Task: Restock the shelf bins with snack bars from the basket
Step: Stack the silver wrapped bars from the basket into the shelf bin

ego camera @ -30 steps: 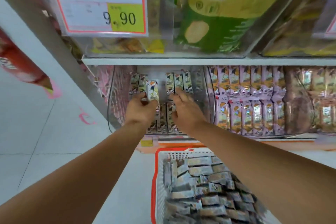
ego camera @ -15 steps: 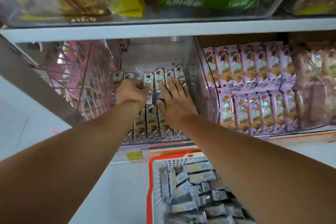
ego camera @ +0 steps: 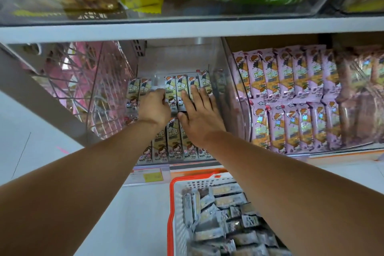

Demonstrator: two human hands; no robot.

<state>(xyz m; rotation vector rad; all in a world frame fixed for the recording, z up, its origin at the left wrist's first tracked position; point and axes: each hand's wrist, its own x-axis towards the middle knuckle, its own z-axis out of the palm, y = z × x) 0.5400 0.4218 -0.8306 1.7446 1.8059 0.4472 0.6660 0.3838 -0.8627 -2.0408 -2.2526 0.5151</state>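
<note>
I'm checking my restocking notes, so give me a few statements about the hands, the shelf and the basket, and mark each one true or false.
1. The right hand lies flat on the bars in the clear bin. True.
2. The basket is empty. False: it holds many wrapped packs.
3. Pink bars lie to the right of the hands. True.
4. The left hand is reaching into the basket. False: it is in the bin, beside the right hand.
5. The basket's rim is blue. False: it is orange.
</note>
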